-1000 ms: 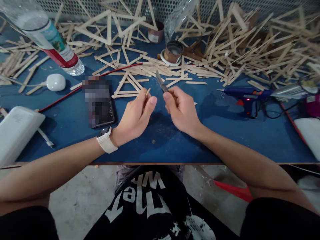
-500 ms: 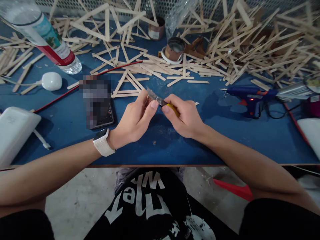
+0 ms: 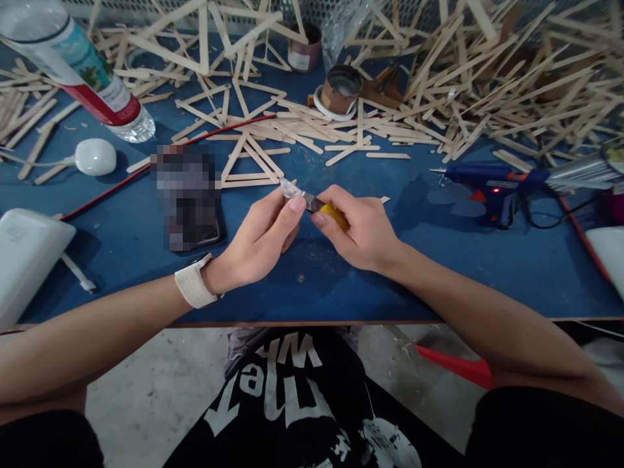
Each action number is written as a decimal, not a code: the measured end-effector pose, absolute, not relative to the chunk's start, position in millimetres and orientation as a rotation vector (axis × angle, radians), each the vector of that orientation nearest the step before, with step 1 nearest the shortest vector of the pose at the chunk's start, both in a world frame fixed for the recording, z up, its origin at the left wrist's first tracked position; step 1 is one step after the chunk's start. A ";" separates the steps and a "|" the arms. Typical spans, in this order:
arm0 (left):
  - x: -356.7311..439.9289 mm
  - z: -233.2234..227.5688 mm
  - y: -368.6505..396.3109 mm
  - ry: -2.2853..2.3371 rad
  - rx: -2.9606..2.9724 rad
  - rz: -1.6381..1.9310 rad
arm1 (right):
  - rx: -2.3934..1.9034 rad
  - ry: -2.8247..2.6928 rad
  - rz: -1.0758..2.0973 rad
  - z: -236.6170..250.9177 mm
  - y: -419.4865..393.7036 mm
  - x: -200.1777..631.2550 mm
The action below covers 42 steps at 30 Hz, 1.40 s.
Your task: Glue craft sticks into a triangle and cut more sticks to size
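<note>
Fingers of the right hand [image 3: 363,231] were curled tight around the yellow handle of a small craft knife [image 3: 312,203], its thumb lying along the handle's near side. Its blade pointed away to the left, past the left hand [image 3: 260,237], whose thumb tip pressed against the flat of the blade while its other fingers were folded in beneath; whether they still pinched a stick could not be told. Both hands met above the blue table [image 3: 302,279], near its front edge. Just left of the left fingers lay a phone [image 3: 188,198], and just beyond the blade tip a glued stick triangle [image 3: 251,166]. Well off to the right of the right hand lay a blue glue gun [image 3: 492,182], with a heap of wooden sticks [image 3: 487,84] beyond it. Far to the left stood a tilted water bottle [image 3: 82,71].
</note>
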<state>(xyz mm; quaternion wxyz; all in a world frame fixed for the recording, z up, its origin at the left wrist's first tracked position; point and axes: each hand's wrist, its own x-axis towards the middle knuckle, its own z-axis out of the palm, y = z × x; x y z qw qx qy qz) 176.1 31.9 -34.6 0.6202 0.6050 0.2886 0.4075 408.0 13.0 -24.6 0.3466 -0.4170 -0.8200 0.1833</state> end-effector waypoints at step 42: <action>174.3 -17.2 37.2 0.502 1.218 0.718 | -1.067 -2.312 0.208 -20.3 17.1 427.3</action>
